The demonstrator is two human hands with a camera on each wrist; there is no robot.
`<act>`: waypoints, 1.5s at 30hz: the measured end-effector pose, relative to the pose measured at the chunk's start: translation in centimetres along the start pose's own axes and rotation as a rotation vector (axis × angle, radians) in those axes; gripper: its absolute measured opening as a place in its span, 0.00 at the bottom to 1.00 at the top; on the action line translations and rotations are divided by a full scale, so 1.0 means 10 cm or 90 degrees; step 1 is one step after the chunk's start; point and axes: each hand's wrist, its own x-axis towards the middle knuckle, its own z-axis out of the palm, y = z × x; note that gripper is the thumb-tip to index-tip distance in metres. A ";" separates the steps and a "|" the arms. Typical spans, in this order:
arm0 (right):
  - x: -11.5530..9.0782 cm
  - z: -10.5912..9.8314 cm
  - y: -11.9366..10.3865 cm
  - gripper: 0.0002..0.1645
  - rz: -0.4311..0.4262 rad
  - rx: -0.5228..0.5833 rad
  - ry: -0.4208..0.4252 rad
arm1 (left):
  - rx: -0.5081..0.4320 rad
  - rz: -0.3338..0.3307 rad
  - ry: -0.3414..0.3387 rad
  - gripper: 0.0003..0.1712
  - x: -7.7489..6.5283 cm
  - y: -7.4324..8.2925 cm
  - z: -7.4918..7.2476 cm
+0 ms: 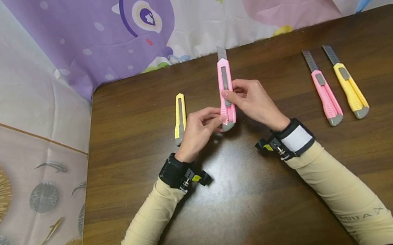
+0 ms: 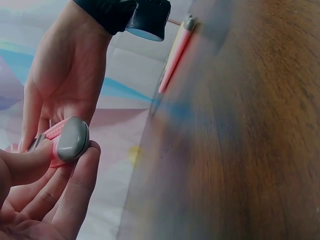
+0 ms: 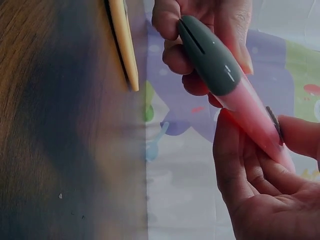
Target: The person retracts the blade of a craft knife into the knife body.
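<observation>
Both hands hold one pink utility knife (image 1: 225,80) above the table, its blade partly out and pointing to the far edge. My left hand (image 1: 199,130) pinches the grey-capped lower end between thumb and fingers. Higher up, my right hand (image 1: 255,101) grips the body, its thumb on the grey slider. In the left wrist view the grey end cap (image 2: 73,138) faces the camera. A yellow utility knife (image 1: 180,116) lies just left of the left hand, with no blade showing.
Toward the right lie a second pink utility knife (image 1: 326,96) and another yellow utility knife (image 1: 351,88), side by side, both with blades out. A cartoon-printed curtain (image 1: 201,27) hangs behind the wooden table (image 1: 248,212). Patterned cloth (image 1: 23,127) covers the left side.
</observation>
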 end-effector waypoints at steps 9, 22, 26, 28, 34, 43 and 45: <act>0.00 0.00 0.00 0.15 0.003 0.006 0.010 | 0.013 0.005 0.005 0.11 0.00 -0.01 0.00; 0.00 0.00 0.00 0.15 -0.004 -0.021 0.014 | 0.021 0.012 0.007 0.11 -0.01 0.00 0.00; -0.01 -0.01 -0.01 0.15 -0.006 -0.019 0.006 | 0.024 0.013 0.006 0.10 -0.01 0.01 0.01; -0.01 -0.01 -0.01 0.15 -0.009 -0.017 0.000 | 0.026 0.012 0.006 0.10 -0.01 0.01 0.01; -0.02 -0.02 -0.03 0.15 -0.014 -0.007 -0.014 | 0.019 0.012 0.008 0.10 0.00 0.01 0.01; -0.02 -0.02 -0.01 0.13 -0.016 0.002 -0.029 | 0.015 0.009 0.008 0.10 -0.01 0.00 0.02; -0.02 -0.01 0.00 0.13 -0.014 0.009 -0.036 | 0.013 0.008 0.010 0.10 -0.01 0.00 0.01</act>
